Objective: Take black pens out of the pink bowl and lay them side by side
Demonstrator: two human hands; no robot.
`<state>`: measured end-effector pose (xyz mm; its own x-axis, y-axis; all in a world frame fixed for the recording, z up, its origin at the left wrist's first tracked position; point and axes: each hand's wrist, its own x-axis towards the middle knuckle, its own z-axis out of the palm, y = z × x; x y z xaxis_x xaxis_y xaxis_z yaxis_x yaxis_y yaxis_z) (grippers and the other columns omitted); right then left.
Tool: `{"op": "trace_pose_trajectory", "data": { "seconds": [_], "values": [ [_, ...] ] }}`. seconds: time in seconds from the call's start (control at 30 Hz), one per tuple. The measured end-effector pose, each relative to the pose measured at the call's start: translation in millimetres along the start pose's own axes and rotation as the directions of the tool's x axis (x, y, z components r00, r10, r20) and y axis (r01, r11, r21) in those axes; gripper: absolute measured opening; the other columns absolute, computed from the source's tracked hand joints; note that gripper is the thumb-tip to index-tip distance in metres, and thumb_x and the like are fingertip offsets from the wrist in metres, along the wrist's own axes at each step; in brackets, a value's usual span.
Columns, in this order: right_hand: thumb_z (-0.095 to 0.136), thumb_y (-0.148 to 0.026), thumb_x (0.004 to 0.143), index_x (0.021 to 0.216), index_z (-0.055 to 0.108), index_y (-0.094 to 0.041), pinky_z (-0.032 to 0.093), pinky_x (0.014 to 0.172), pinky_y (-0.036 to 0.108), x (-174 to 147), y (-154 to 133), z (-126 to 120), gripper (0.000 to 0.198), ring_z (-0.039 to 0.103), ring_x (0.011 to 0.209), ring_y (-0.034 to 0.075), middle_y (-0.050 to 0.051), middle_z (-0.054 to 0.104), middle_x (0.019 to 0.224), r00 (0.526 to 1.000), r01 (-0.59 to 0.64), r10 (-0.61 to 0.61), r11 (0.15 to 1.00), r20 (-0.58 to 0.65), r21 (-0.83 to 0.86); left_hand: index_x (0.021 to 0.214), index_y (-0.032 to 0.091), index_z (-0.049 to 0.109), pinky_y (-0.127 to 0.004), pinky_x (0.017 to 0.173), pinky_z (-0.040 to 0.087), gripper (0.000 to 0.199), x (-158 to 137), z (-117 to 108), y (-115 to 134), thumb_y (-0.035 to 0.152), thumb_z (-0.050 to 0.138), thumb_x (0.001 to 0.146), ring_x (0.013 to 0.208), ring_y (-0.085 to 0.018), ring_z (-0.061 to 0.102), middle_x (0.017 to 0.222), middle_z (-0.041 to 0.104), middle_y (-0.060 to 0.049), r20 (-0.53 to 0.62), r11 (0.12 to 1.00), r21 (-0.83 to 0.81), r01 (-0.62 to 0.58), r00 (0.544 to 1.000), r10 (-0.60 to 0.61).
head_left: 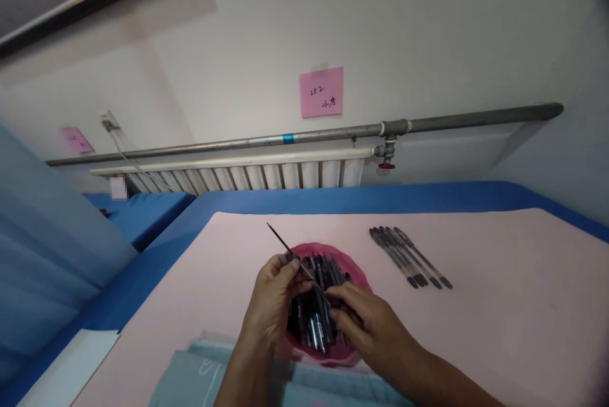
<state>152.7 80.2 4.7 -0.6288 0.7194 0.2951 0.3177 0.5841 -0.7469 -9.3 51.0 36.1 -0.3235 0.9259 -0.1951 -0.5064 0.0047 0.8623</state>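
Observation:
My left hand is closed in a pinch on a thin dark pen refill, whose tip points up and away to the left. The refill slants down toward my right hand, whose fingers are closed round a pen barrel. Refill and barrel look in line; my fingers hide just how they meet. Both hands are above a pink scalloped basket full of dark pen parts. Off to the right, several capped pens lie side by side in a slanted row.
A pink sheet covers the blue table. Folded light-blue cloth lies at the near edge, white paper at the left. Behind stand a radiator and a pipe. A blue curtain hangs left.

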Motion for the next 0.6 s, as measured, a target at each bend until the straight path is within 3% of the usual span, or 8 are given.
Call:
{"op": "trace_pose_trajectory", "data": {
  "seconds": [0.4, 0.6],
  "values": [
    [0.048, -0.013, 0.081, 0.093, 0.061, -0.021, 0.049, 0.071, 0.035, 0.8, -3.3, -1.0, 0.020, 0.060, 0.079, 0.019, 0.004, 0.065, 0.084, 0.999, -0.034, 0.034, 0.999, -0.002, -0.003, 0.071, 0.015, 0.054, -0.022, 0.058, 0.049, 0.024, -2.0, -0.1, 1.3, 0.031, 0.071, 0.066, 0.059, -0.010, 0.058, 0.066, 0.061, -0.001, 0.008, 0.994, 0.110, -0.028, 1.000, 0.027],
    [0.047, -0.013, 0.079, 0.102, 0.058, -0.020, 0.049, 0.068, 0.033, 8.0, -1.6, -0.1, 0.026, 0.063, 0.076, 0.018, 0.003, 0.067, 0.086, 0.989, -0.127, 0.128, 0.992, -0.068, 0.009, 0.065, 0.016, 0.052, -0.020, 0.050, 0.042, 0.019, 2.6, -7.4, -2.4, 0.029, 0.064, 0.069, 0.051, -0.009, 0.050, 0.056, 0.054, 0.004, -0.053, 0.935, 0.348, -0.076, 0.994, 0.101]
  ]
}}
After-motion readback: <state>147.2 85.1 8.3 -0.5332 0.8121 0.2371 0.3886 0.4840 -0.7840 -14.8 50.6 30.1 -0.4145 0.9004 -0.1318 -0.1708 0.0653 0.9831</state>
